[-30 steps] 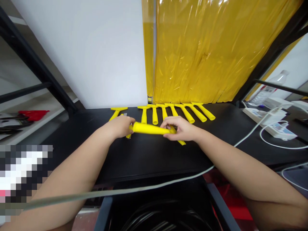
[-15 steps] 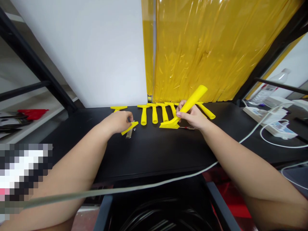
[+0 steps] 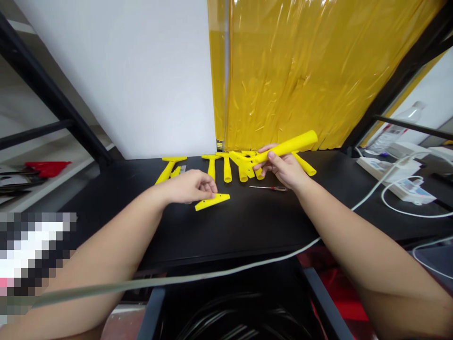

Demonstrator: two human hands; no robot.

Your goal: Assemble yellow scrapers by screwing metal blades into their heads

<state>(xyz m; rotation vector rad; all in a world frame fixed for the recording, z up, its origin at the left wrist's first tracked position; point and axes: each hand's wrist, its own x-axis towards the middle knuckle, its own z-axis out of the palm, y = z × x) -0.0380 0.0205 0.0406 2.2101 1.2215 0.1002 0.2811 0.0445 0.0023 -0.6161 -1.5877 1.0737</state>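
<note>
My left hand (image 3: 194, 185) pinches a flat yellow clamp plate (image 3: 212, 202) with small dark holes, just above the black table. In my right hand (image 3: 283, 165) is a yellow scraper handle (image 3: 293, 144), its round end tilted up to the right and its wide head pointing left. Below that hand lies a thin screwdriver (image 3: 268, 188) with a reddish handle. Behind my left hand are a yellow scraper (image 3: 169, 167), a small yellow piece (image 3: 175, 172) and a metal strip (image 3: 183, 169). Several more yellow scraper handles (image 3: 227, 170) stand in a row along the back.
The black table (image 3: 226, 231) meets a white panel (image 3: 141, 80) and a yellow plastic curtain (image 3: 300, 71). A pale cable (image 3: 247, 268) crosses in front of the table edge. White power strips (image 3: 396, 179) and a plastic bottle (image 3: 399, 125) are at right.
My left hand has moved right and nearer with the clamp plate, whose holes now show. My right hand has tilted the scraper handle flatter and raised its head, uncovering the screwdriver.
</note>
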